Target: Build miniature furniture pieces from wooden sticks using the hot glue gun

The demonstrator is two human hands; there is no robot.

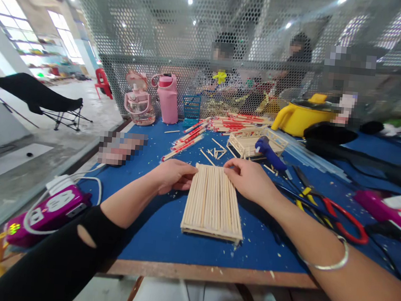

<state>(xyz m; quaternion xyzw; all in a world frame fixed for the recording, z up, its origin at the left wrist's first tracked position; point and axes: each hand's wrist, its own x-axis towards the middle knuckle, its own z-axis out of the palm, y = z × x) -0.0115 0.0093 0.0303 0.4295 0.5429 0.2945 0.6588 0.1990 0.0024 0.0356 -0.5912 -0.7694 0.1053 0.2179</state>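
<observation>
A blue-topped desk (157, 247) is spreading beneath both hands, and the pale stick panel (213, 201) is lying on it, stretching from the fingers toward the near edge. Slim, round wooden sticks are running side by side along its length, with narrow dark gaps showing between some, and crosswise sticks are edging its near end, where a lower layer is showing. The panel is looking wider at that end than between the fingers.

The left hand (173, 175) is holding the far left corner, its thumb and forefinger closing narrowly there while the other fingers are curling beside the edge; their exact contact is probably light, though the view is partly hiding it. The right hand (250, 179) is pinching the far right corner between thumb and bent forefinger.

Both forearms are slanting inward from the near corners, the left wearing a black sleeve, the right bare, with a silvery bangle (334, 261) circling it.

Beyond the right fingers, an openwork stick frame (238, 146) is standing, with a blue glue gun (269, 153) leaning at its near side. Short loose sticks (218, 151) are lying just beyond the fingers, between the hands.
</observation>
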